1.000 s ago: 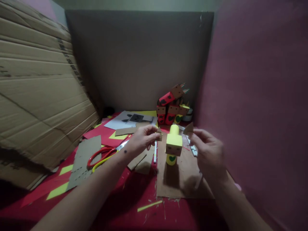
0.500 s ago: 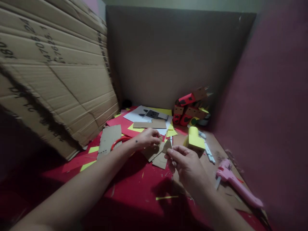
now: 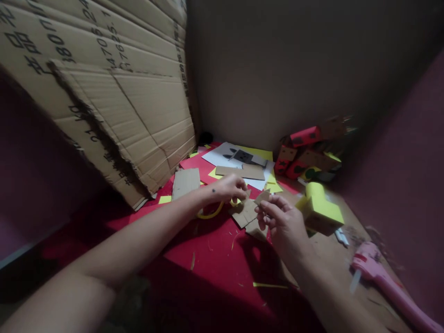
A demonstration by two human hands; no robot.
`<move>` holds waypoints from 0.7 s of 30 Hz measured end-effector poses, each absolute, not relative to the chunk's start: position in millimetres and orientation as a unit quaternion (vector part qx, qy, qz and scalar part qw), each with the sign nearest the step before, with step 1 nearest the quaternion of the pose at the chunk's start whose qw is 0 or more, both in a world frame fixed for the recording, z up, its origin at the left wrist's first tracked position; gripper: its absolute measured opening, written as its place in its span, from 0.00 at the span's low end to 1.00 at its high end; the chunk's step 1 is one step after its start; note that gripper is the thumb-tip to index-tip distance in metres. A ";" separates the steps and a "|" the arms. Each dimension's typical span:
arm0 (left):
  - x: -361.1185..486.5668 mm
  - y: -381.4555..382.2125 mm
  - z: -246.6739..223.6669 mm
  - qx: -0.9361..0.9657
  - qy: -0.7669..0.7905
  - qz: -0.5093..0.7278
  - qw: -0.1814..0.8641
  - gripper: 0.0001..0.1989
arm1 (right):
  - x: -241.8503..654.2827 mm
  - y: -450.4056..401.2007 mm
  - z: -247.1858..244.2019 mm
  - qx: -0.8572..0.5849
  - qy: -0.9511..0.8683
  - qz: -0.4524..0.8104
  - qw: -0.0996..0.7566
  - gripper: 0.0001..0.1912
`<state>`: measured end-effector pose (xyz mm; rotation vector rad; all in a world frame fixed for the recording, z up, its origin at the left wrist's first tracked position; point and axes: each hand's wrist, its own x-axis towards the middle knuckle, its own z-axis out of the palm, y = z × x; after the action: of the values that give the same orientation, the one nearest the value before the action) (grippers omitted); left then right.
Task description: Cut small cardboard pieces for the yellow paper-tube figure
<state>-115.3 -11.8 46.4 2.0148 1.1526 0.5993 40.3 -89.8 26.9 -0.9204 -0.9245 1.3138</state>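
Between the fingertips of my right hand is a small pointed cardboard piece, its tip upward. My left hand is closed just to the left of it. A small brown cardboard tip shows at its fingers, mostly hidden. Below both hands, flat cardboard pieces lie overlapping on the red surface. Partly covered by my left wrist is a yellow curved loop, whose kind I cannot make out.
To the right stand a yellow block shape and a pink glue gun. Decorated cardboard boxes are piled behind. White paper and a cardboard strip lie at the back. A large cardboard sheet leans at left.
The view has swung left, so everything appears farther right. My right hand still holds the pointed piece, now tilted more to the right. Both hands stay close together over the cardboard.
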 end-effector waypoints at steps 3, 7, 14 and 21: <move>-109.2 -9.9 37.4 0.814 0.459 0.210 0.288 0.05 | 37.2 -87.1 25.0 -0.382 -0.398 0.590 0.589 0.09; -129.2 -12.9 46.8 0.819 0.508 0.227 0.137 0.06 | 36.4 -83.7 24.1 -0.393 -0.373 0.611 0.577 0.10; -179.7 -33.2 29.7 0.825 0.554 0.099 0.055 0.05 | 35.2 -75.8 12.4 -0.390 -0.343 0.637 0.570 0.10; -186.6 -37.4 25.5 0.800 0.594 0.061 0.065 0.13 | 34.2 -76.9 9.7 -0.375 -0.322 0.661 0.564 0.12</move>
<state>-186.6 -37.4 25.5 2.4135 1.7912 0.1826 34.2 -76.9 9.7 -0.8824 -0.7569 1.5559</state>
